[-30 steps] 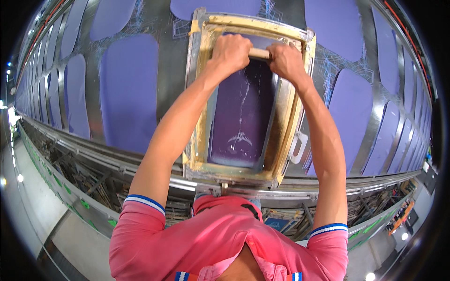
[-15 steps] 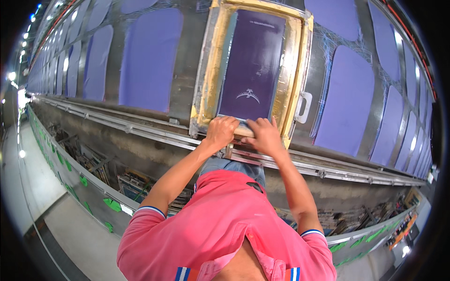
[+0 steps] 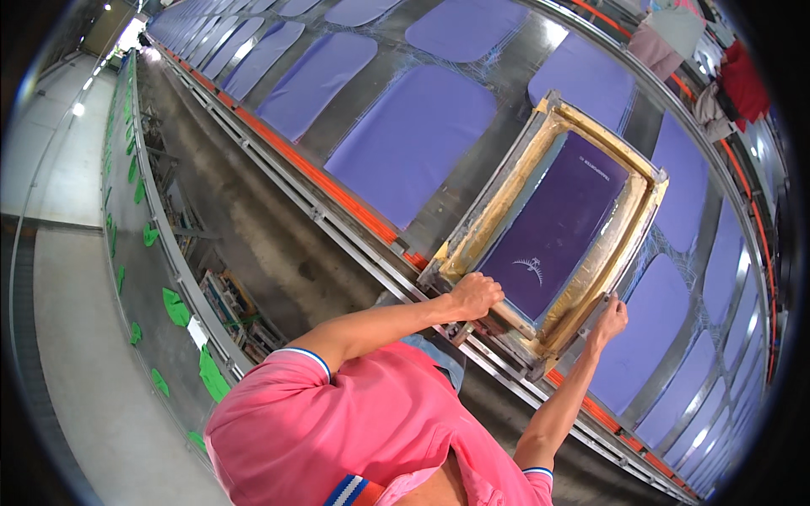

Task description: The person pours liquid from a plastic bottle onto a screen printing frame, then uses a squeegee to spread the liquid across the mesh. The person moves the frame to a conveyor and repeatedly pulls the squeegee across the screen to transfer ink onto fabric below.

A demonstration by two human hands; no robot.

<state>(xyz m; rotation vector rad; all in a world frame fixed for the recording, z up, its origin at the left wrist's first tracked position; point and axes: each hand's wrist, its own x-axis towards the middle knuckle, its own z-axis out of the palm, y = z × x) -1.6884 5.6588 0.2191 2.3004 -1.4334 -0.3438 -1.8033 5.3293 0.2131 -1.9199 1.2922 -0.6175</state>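
Observation:
A screen-printing frame (image 3: 643, 229) with yellowed edges lies over the table, slanted in view. Its dark purple mesh (image 3: 557, 223) carries a small pale curved emblem and a line of light lettering. At the near end, my left hand (image 3: 477, 297) is closed around what looks like the wooden handle of a squeegee (image 3: 513, 320), most of which the hand and frame edge hide. My right hand (image 3: 611, 320) is closed at the right side of the frame, where its side handle sits; the fingers cover that handle.
Purple fabric pieces (image 3: 413, 143) lie in rows along the long dark table (image 3: 472, 198). A metal rail (image 3: 337, 232) and orange strip (image 3: 354, 202) follow its near edge. Behind me stands a grey barrier with green patches (image 3: 175, 306). Other people (image 3: 742, 84) are across the table.
My right hand has left the squeegee and moved to the frame's right side. My left hand stays at the near end. The view has turned, so the frame appears farther right and slanted.

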